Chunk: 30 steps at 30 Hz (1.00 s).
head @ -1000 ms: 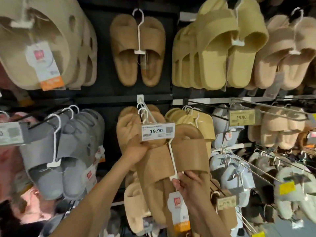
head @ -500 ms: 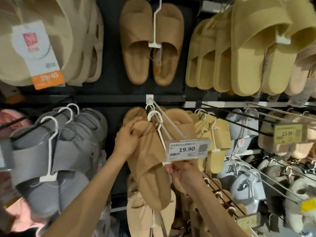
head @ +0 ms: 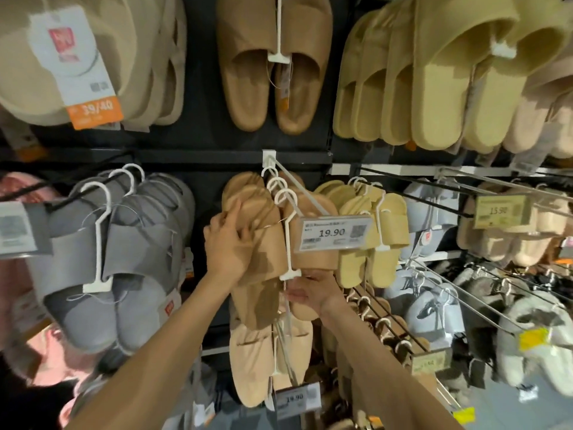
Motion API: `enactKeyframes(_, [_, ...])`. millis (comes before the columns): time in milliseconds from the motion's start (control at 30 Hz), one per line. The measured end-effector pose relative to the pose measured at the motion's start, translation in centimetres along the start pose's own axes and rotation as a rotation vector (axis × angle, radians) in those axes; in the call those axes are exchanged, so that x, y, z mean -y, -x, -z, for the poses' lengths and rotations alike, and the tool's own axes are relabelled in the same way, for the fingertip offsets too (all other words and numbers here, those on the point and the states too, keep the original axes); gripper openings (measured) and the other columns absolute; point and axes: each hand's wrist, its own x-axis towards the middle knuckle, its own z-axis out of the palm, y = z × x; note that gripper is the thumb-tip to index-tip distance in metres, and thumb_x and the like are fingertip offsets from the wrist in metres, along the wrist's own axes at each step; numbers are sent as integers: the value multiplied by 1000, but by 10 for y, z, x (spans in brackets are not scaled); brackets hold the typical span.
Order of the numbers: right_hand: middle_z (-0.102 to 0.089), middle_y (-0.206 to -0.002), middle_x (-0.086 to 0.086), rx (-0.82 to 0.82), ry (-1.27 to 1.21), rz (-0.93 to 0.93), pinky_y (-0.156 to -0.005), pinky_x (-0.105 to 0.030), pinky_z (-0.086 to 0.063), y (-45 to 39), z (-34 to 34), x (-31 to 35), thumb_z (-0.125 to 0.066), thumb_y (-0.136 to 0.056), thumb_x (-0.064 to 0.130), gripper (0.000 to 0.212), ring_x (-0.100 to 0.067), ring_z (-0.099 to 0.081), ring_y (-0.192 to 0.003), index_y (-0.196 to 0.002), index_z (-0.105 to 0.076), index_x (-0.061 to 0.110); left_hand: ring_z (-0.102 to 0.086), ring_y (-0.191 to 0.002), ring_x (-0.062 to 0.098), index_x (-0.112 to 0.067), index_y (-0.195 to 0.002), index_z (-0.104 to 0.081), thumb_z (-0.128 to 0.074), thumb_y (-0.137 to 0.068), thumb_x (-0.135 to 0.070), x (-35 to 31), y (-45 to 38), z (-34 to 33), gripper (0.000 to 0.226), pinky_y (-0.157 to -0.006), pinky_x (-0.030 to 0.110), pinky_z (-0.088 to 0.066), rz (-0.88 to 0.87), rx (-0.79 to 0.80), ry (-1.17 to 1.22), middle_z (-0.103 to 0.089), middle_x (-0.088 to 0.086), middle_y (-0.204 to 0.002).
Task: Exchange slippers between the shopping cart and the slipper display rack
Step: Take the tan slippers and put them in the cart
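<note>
Price tag (head: 333,234) covers part of the tan slipper pair (head: 269,243); toes up, long axis vertical, hung on the peg. Left hand (head: 228,243) fingers grip its toe; right hand (head: 310,293) fingers pinch below the hanger (head: 286,237).

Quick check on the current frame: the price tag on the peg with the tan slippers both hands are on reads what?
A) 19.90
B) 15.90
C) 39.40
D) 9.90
A: the price tag at the end of the peg reads 19.90, just right of the tan slippers that the left hand grips and the right hand holds from below.
</note>
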Motion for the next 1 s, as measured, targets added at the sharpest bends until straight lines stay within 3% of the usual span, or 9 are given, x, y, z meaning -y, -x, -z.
enactKeyframes(67, [-55,-75,-9,28,110,-42,-47,-21,-53,15,6,4,-44,-92,-8,12,-14,-62,-46,-94,-49,2,-40,-112,41,-8,-127,-51,-45,-86,-15,-13,21,4,42,-93,41,-33,-67,-75,-71,-46,25,-124])
enactKeyframes(167, [-54,-74,-5,-28,211,15,-49,-21,-51,40,27,6,-50,-91,-6,14,-12,-57,-48,-99,-52,6,-41,-106,36,3,-115,-55,-39,-78,-23,-32,56,-8,48,-93,45,-39,-182,-107,-134,-50,27,-114])
enactKeyframes(233, [-56,-74,-3,-115,356,123,-55,-26,-51,60,52,4,-54,-89,0,11,-7,-55,-52,-87,-56,10,-44,-114,37,2,-117,-54,-36,-83,-28,-53,76,-21,49,-100,43,-34,-185,22,-96,-51,27,-120])
enactKeyframes(333, [-63,-104,-8,-331,849,281,-75,-30,-47,99,102,-1,-55,-88,14,24,-23,-62,-91,-112,-58,10,-46,-115,34,-6,-108,-63,-49,-87,-17,-86,110,-51,27,-98,39,-34,-261,225,-120,-58,18,-116])
enactKeyframes(400, [-58,-119,-14,-479,1006,294,-83,-33,-45,131,139,-9,-54,-87,18,35,-33,-56,-109,-122,-53,9,-46,-112,30,-12,-107,-65,-51,-88,-13,-112,135,-74,24,-98,37,-34,-378,283,-124,-60,11,-114])
enactKeyframes(500, [-50,-126,-16,-679,1116,214,-84,-39,-43,196,195,-23,-49,-89,14,38,-36,-52,-112,-126,-46,9,-47,-112,29,-15,-107,-65,-47,-90,-16,-161,186,-112,25,-98,36,-33,-492,420,-63,-60,8,-115])
enactKeyframes(767, [-46,-133,-13,-1310,918,-164,-96,-38,-40,437,313,-111,-51,-92,20,43,-32,-48,-121,-134,-42,13,-52,-108,37,-8,-98,-68,-36,-75,-23,-298,403,-167,42,-95,37,-32,-922,910,237,-64,16,-106])
enactKeyframes(867, [-50,-128,-17,-1605,780,-379,-97,-36,-37,544,318,-158,-53,-90,18,40,-32,-49,-119,-128,-47,6,-53,-105,38,-10,-100,-68,-42,-80,-21,-338,507,-163,35,-93,40,-39,-1216,1127,309,-64,17,-107])
enactKeyframes(1000, [-51,-128,-18,-1802,615,-486,-96,-36,-36,619,305,-181,-52,-90,14,41,-33,-49,-119,-129,-47,4,-52,-106,38,-9,-101,-68,-49,-84,-19,-363,576,-161,27,-93,44,-43,-1376,1222,438,-63,19,-106])
